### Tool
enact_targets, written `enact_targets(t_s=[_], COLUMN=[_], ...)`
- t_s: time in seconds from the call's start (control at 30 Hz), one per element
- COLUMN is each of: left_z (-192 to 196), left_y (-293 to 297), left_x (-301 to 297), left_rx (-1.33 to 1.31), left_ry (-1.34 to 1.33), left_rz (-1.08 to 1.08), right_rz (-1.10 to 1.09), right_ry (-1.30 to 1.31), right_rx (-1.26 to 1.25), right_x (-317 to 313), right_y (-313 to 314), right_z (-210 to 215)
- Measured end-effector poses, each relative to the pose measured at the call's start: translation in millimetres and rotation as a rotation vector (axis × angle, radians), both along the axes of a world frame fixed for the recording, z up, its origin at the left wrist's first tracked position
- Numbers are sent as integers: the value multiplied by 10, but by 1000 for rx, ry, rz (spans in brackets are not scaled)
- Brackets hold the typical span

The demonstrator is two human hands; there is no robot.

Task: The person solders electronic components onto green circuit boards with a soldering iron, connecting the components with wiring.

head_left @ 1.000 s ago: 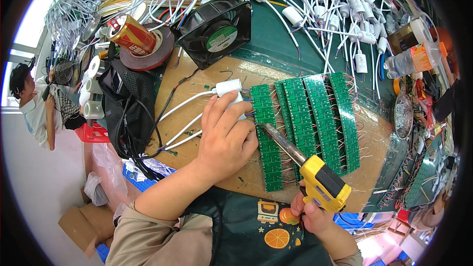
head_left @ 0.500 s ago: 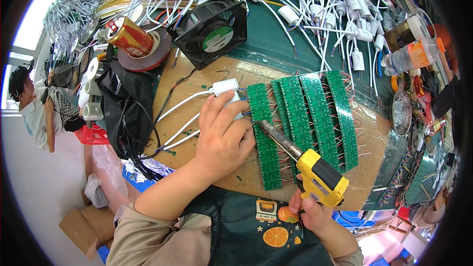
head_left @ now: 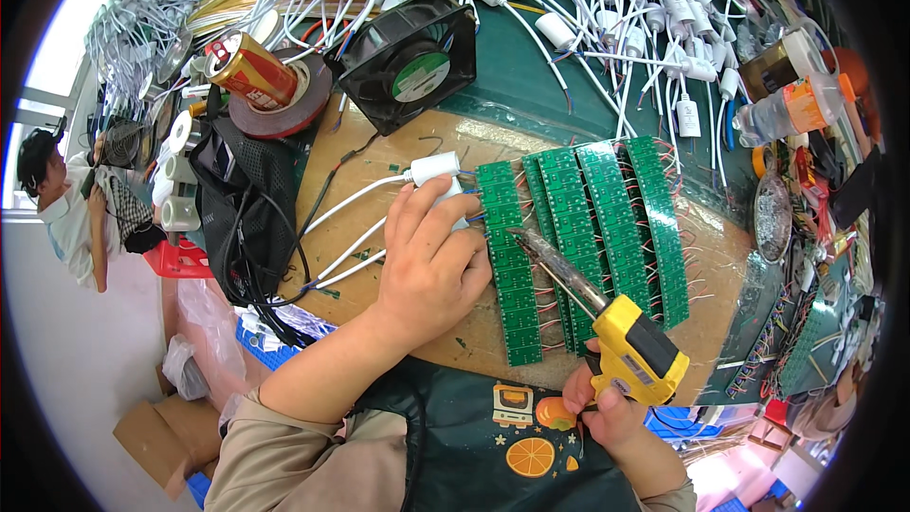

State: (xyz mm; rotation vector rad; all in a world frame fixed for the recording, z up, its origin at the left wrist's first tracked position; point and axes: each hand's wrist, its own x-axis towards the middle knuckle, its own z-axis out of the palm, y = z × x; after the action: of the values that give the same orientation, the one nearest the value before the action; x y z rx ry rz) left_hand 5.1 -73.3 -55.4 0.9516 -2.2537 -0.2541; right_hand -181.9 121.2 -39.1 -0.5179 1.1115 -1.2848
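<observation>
My left hand [head_left: 431, 261] lies flat on the wooden board [head_left: 379, 161], covering a white cylindrical adapter beside the leftmost green circuit strip [head_left: 509, 265]. A second white adapter [head_left: 434, 168] with a white cable sits just above my fingers. My right hand [head_left: 607, 412] grips a yellow soldering gun [head_left: 637, 349], whose metal tip [head_left: 524, 236] touches the left edge of the green strips. Several more green circuit strips [head_left: 616, 218] lie side by side to the right, joined by thin red wires.
A black square fan [head_left: 408, 62] and a red tape roll holding a can [head_left: 261, 81] stand behind the board. Many white adapters with cables [head_left: 607, 9] are piled at the back. A black mesh bag [head_left: 242, 199] lies left. A seated person [head_left: 71, 204] is far left.
My left hand has slid slightly up and right over the adapter. The soldering gun has shifted a little with its tip staying on the left strips.
</observation>
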Motion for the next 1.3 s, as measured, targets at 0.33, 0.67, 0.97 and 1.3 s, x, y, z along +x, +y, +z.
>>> enact_targets(t_s=[0.33,0.67,0.97,1.3], left_z=[-10,56,327,1137], left_y=[19,119,-312,119], left_x=[-54,-78,228,-940], left_rx=[-11,39,16,-147], left_ry=[9,-111,-312,-139], left_rz=[-25,9,-326,-497], right_rz=[-220,-484,-596,-656], right_ry=[-36,164,427,652], right_rx=[-107,-273,-348,-330], right_x=[-238,-676,-719,-742], right_y=[259,761,575,704], right_z=[-78,-319,-426,-199])
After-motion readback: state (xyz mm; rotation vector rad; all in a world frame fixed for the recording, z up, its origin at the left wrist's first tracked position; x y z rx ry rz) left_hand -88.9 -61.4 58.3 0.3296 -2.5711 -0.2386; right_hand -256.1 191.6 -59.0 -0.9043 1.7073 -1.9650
